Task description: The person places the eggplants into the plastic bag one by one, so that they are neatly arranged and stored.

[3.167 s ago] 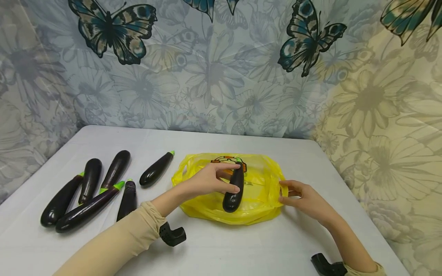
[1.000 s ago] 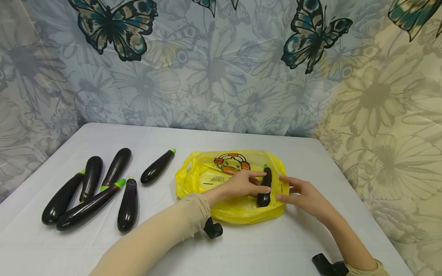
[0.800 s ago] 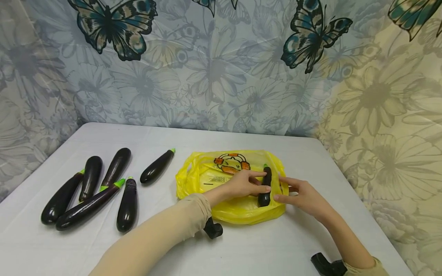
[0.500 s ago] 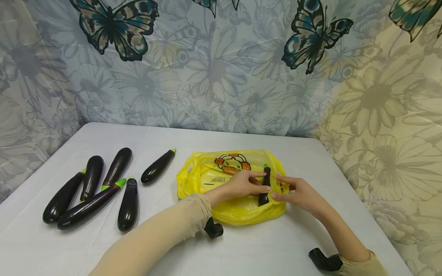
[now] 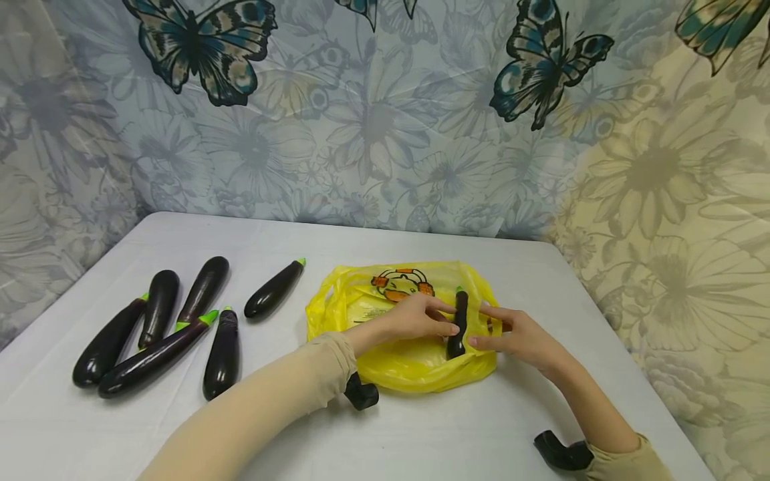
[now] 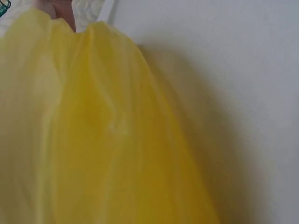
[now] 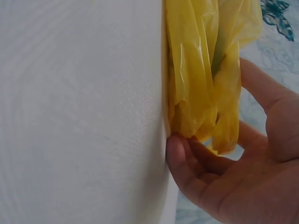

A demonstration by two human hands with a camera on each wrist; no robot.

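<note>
A dark eggplant (image 5: 459, 326) with a green tip stands tilted inside the right end of a yellow plastic bag (image 5: 415, 374). Beside it, my left hand (image 5: 415, 317) reaches into the bag, thumb and index finger spread apart. The thumb tip meets the eggplant's left edge; the rest of that contact is hidden. With my right hand (image 5: 520, 337) I hold the right side of the bag by its handle; in the right wrist view the fingers (image 7: 205, 182) bend around the gathered yellow film. Only the bag fills the left wrist view.
On the left of the white table (image 5: 421, 441) lie several more eggplants, one of them crossing others (image 5: 156, 357). A separate eggplant (image 5: 273, 290) lies left of the bag. Black wrist devices (image 5: 361, 393) sit under both forearms. A butterfly-patterned cloth backs the table.
My left hand carried the eggplant rightward into the bag's right end, then drew slightly left, its fingertips sliding off it. My right hand edged left with the bag's side.
</note>
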